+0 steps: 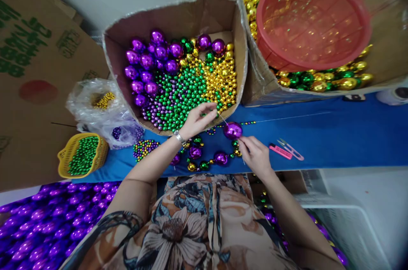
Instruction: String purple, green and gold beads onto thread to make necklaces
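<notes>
A large shiny purple bead (pixel 233 130) is between my hands, above the blue cloth (pixel 321 134). My left hand (pixel 200 117) pinches a thin pale string that runs down to the top of this bead. At its lower right, the fingers of my right hand (pixel 255 153) are closed at the bead's underside, and string shows below them. A strand of purple, green and gold beads (pixel 221 158) lies curved on the cloth below. Behind my left hand, an open cardboard box (pixel 172 15) holds loose purple, green and gold beads.
Right of my hands lie a pink cutter (pixel 280 151) and thread snips (pixel 295 151). A yellow basket (pixel 103 151) of green beads and plastic bags (pixel 86 91) are at left. A red basket (pixel 363 27) sits in another bead-filled box. Many purple balls (pixel 57 223) lie lower left.
</notes>
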The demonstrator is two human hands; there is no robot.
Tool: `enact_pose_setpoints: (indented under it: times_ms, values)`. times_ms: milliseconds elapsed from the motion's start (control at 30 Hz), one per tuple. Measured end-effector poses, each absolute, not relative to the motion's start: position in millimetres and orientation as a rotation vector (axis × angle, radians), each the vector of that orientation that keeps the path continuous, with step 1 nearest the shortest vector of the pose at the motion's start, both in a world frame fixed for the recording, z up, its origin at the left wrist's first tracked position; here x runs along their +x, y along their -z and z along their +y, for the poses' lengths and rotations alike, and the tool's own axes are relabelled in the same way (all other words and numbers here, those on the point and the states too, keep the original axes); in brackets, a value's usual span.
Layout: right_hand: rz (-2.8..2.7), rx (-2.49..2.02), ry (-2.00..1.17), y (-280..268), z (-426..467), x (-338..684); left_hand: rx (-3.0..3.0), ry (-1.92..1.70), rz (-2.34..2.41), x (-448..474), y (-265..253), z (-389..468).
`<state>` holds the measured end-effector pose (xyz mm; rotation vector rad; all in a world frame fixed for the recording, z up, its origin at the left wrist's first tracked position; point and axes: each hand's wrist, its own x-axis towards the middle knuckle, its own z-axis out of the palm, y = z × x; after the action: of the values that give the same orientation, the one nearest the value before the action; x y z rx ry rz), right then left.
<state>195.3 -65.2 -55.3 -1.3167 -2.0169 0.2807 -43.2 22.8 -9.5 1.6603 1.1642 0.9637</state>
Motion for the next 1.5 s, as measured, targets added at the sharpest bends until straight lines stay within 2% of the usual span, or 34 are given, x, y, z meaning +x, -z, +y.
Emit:
enact_pose_setpoints:
  times_ms: [67, 167, 267, 333, 400, 467, 567, 667, 767, 1200, 1500]
  values:
    - [-2.0, -1.329, -0.262, 56, -65, 198, 2.022, -0.965, 1.393, -52, 10, 44]
    - [-1.991, -1.348, -0.267, 58, -65, 200, 2.489, -0.633, 1.544, -55, 14, 75]
    - [-1.992, -1.358, -0.269, 59, -65, 199, 2.675, -0.329, 1.541, -47, 20, 91]
    - [-1.985, -1.367, -0.268, 59, -65, 199, 2.693, -0.283, 1.537, -42, 22, 94]
    - [-1.978, -1.38, -0.27, 58, -66, 200, 2.62, -0.378, 1.537, -40, 23, 93]
    - [-1.974, -1.379, -0.275, 58, -67, 200, 2.392, -0.628, 1.513, -41, 21, 87]
    - [-1.972, -1.357, -0.287, 57, -67, 199, 1.713, -0.98, 1.282, -42, 13, 72]
    - [-1.97, -1.351, -0.291, 56, -66, 197, 1.077, -1.0, 0.977, -39, 2, 54]
    - [-1.969, -1.345, -0.283, 54, -66, 196, 0.8, -0.958, 0.847, -34, -5, 41]
    - [-2.005, -1.344, -0.261, 54, -68, 196, 0.579, -0.976, 0.816, -28, 0, 29]
    - [-2.004, -1.438, -0.315, 53, -66, 198, 1.039, -1.111, 0.991, -19, 6, 29]
